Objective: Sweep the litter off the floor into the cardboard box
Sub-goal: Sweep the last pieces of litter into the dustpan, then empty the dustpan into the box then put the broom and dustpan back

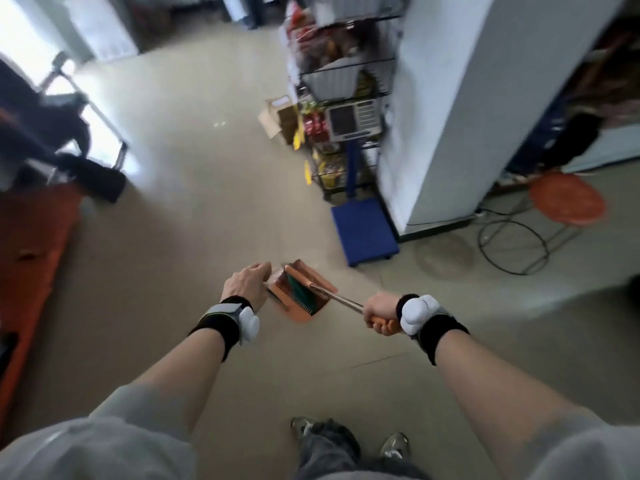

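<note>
1. Right hand [380, 313] clenched round the orange grip of the broom handle [337, 298]; the metal shaft runs up-left into the dustpan.
2. Broom head [300, 292] with green bristles sits inside the orange dustpan [300, 293], which is held above the floor [194, 216].
3. Left hand [246, 285] at the dustpan's left edge, fingers reaching to it (grip hidden, cannot tell whether grasping).
4. Cardboard box [275, 116] stands open on the floor well ahead, just beside the wire rack [346, 109] of packets.
5. Blue platform scale [363, 230] near the rack foot; orange stool [568, 202] far right.
6. Litter too blurred to pick out.
</note>
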Demonstrator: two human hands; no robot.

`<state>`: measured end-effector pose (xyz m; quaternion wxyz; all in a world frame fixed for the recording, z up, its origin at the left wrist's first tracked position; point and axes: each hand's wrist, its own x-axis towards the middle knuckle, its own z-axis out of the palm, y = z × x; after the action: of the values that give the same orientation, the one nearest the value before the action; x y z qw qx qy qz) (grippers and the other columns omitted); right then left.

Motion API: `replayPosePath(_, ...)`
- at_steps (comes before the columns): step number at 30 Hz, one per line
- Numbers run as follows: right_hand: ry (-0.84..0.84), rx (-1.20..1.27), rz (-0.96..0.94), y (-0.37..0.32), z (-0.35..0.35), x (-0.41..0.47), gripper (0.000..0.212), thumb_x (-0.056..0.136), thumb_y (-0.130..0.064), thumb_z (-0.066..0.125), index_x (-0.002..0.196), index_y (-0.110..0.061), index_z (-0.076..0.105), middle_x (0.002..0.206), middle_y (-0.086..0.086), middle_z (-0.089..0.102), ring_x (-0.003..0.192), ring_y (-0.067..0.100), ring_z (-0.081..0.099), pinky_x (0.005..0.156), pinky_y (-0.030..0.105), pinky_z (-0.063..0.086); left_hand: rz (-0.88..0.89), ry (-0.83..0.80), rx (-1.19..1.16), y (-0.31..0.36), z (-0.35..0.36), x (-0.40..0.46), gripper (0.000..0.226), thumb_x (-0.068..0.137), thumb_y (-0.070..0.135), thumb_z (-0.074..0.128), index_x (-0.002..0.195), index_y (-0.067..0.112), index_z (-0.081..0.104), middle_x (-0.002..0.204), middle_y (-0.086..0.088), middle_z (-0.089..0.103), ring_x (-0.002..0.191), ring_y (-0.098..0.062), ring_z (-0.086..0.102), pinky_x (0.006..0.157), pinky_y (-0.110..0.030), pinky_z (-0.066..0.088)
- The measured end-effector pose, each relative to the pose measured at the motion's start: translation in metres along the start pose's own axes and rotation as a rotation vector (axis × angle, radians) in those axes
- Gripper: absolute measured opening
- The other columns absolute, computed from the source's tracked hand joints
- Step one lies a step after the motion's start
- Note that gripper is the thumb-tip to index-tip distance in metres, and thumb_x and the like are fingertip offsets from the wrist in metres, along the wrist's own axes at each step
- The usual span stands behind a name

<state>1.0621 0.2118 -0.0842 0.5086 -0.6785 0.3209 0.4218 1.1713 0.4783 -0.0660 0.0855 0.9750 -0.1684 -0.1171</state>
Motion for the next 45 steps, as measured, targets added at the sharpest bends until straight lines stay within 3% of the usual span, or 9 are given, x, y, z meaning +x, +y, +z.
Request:
replayPosePath(11, 0.315, 0.467, 0.039, 0.176, -0.138, -0.111, 0.023, 0.080, -0.002, 0.047, 0.057, -0.006, 0.044, 0.036, 0.003, 0.039, 0.028, 0.011, 0.036, 0.034, 0.008, 0.025, 0.672, -0.047, 0.137, 0.285, -0.011, 0.060, 0.012, 0.082, 0.015, 0.048, 0.078, 0.023, 0.040, 0.091, -0.002, 0.058, 0.084, -0.034, 0.058, 0.066, -0.037, 0.041)
replayPosePath(22, 0.675, 0.974, 0.068, 0.294, -0.133, -0.206, 0.026, 0.086, -0.003, 0.046, 0.061, -0.008, 0.042, 0.030, 0.000, 0.039, 0.020, 0.011, 0.029, 0.030, 0.006, 0.021, 1.227, -0.096, 0.175, 0.529, 0.020, 0.040, 0.013, 0.077, 0.009, 0.052, 0.083, 0.019, 0.046, 0.092, -0.006, 0.061, 0.084, -0.033, 0.060, 0.064, -0.034, 0.038)
replayPosePath(26, 0.877, 1.160, 0.152, 0.339, -0.107, -0.239, 0.018, 0.082, -0.007, 0.050, 0.064, -0.009, 0.048, 0.038, 0.002, 0.041, 0.026, 0.015, 0.037, 0.033, 0.010, 0.025, 1.525, -0.077, 0.233, 0.624, 0.028, -0.014, 0.016, 0.079, 0.008, 0.053, 0.091, 0.018, 0.052, 0.099, -0.006, 0.062, 0.086, -0.035, 0.062, 0.061, -0.034, 0.036)
replayPosePath(31, 1.047, 1.450, 0.091, 0.363, -0.071, -0.263, 0.020, 0.085, -0.003, 0.050, 0.068, -0.012, 0.048, 0.040, -0.001, 0.036, 0.027, 0.011, 0.034, 0.035, 0.012, 0.026, 1.788, -0.026, 0.168, 0.701, 0.030, -0.076, 0.015, 0.086, 0.013, 0.050, 0.097, 0.022, 0.056, 0.105, -0.005, 0.064, 0.087, -0.033, 0.063, 0.063, -0.036, 0.044)
replayPosePath(34, 1.180, 1.623, 0.060, 0.388, -0.041, -0.278, 0.013, 0.089, -0.001, 0.047, 0.091, -0.010, 0.058, 0.041, -0.001, 0.040, 0.026, 0.011, 0.034, 0.035, 0.012, 0.025, 1.981, -0.006, 0.180, 0.741, 0.032, -0.148, 0.016, 0.088, 0.011, 0.050, 0.082, 0.024, 0.042, 0.095, -0.005, 0.060, 0.073, -0.029, 0.055, 0.058, -0.033, 0.033)
replayPosePath(36, 1.258, 1.680, 0.049, 0.405, -0.026, -0.283, 0.030, 0.090, -0.002, 0.047, 0.116, -0.011, 0.060, 0.056, 0.005, 0.046, 0.027, 0.011, 0.037, 0.036, 0.014, 0.026, 2.086, 0.067, 0.210, 0.759, 0.031, -0.187, 0.020, 0.084, 0.006, 0.049, 0.081, 0.023, 0.039, 0.087, -0.003, 0.055, 0.069, -0.027, 0.052, 0.057, -0.034, 0.034)
replayPosePath(38, 1.330, 1.736, 0.044, 0.422, -0.010, -0.291, 0.037, 0.091, -0.003, 0.048, 0.127, -0.005, 0.054, 0.069, 0.011, 0.047, 0.029, 0.012, 0.039, 0.037, 0.016, 0.027, 2.171, 0.086, 0.242, 0.781, 0.035, -0.225, 0.019, 0.084, 0.006, 0.048, 0.082, 0.021, 0.038, 0.084, -0.001, 0.052, 0.068, -0.026, 0.052, 0.057, -0.035, 0.039)
replayPosePath(42, 1.455, 1.885, 0.040, 0.457, 0.027, -0.309, 0.037, 0.090, -0.004, 0.050, 0.127, 0.000, 0.051, 0.073, 0.011, 0.047, 0.029, 0.012, 0.040, 0.036, 0.014, 0.024, 2.448, 0.064, 0.295, 0.806, 0.044, -0.320, 0.020, 0.085, 0.011, 0.045, 0.084, 0.029, 0.036, 0.093, -0.004, 0.058, 0.077, -0.034, 0.060, 0.062, -0.038, 0.045)
replayPosePath(45, 1.493, 1.968, 0.026, 0.468, 0.051, -0.314, 0.023, 0.089, -0.005, 0.049, 0.110, -0.007, 0.060, 0.067, 0.009, 0.047, 0.029, 0.012, 0.039, 0.037, 0.014, 0.025, 2.605, 0.096, 0.348, 0.812, 0.047, -0.371, 0.013, 0.085, 0.017, 0.038, 0.085, 0.030, 0.037, 0.095, -0.001, 0.055, 0.082, -0.034, 0.061, 0.062, -0.036, 0.042)
